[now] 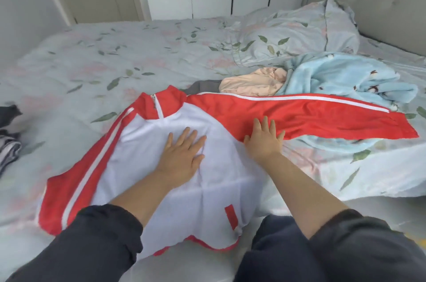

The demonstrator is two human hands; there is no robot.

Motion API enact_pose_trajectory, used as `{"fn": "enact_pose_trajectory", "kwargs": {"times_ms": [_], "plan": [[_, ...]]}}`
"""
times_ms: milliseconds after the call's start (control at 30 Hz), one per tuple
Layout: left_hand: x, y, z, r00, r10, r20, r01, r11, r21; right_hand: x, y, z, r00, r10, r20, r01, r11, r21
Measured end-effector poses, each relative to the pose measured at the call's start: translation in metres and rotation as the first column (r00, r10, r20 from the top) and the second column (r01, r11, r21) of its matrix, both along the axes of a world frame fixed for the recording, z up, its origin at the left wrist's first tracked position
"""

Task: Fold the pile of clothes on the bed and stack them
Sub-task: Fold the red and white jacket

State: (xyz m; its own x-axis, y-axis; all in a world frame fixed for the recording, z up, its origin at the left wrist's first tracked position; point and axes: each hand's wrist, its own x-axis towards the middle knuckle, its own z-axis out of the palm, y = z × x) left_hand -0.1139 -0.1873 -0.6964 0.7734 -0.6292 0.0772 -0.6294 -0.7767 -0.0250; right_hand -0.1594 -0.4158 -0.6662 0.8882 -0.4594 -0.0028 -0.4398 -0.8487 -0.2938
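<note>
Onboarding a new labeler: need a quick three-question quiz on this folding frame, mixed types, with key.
1. True or false: the left hand and right hand both lie flat on the jacket.
2. The outstretched red sleeve lies over: A) light blue fleece B) a striped cloth C) a pillow.
3. What colour is the jacket panel under the left hand?
Key: 1 true; 2 A; 3 white.

A red and white jacket [143, 162] lies spread on the bed [103, 58], collar away from the person, one red sleeve stretched to the right. The left hand [182, 155] presses flat on the white chest. The right hand [265, 141] lies flat where that sleeve begins. Beyond the sleeve lie a peach garment [251, 87] and a pale blue fleece [341, 76].
</note>
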Motion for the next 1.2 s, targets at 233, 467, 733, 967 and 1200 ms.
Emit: {"fn": "enact_pose_trajectory", "kwargs": {"times_ms": [233, 467, 733, 967, 1200], "plan": [[-0.021, 0.143, 0.006, 0.886, 0.463, 0.0, -0.463, 0.886, -0.001, 0.015, 0.137, -0.007, 0.938, 0.346, 0.009, -0.345, 0.938, -0.031], [-0.017, 0.198, 0.029, 0.687, 0.712, -0.148, -0.725, 0.685, -0.069, 0.019, 0.207, -0.027, 0.844, 0.535, -0.014, -0.535, 0.842, -0.063], [-0.028, 0.264, 0.05, 0.483, 0.865, -0.14, -0.863, 0.442, -0.246, 0.03, 0.23, -0.035, 0.859, 0.485, -0.163, -0.508, 0.845, -0.166], [-0.027, 0.307, 0.045, 0.356, 0.9, -0.252, -0.934, 0.346, -0.084, 0.031, 0.242, -0.031, 0.879, 0.436, -0.194, -0.473, 0.852, -0.226], [-0.027, 0.317, 0.046, 0.362, 0.932, 0.024, -0.904, 0.357, -0.234, 0.03, 0.246, -0.029, 0.888, 0.43, -0.165, -0.46, 0.851, -0.253]]}}
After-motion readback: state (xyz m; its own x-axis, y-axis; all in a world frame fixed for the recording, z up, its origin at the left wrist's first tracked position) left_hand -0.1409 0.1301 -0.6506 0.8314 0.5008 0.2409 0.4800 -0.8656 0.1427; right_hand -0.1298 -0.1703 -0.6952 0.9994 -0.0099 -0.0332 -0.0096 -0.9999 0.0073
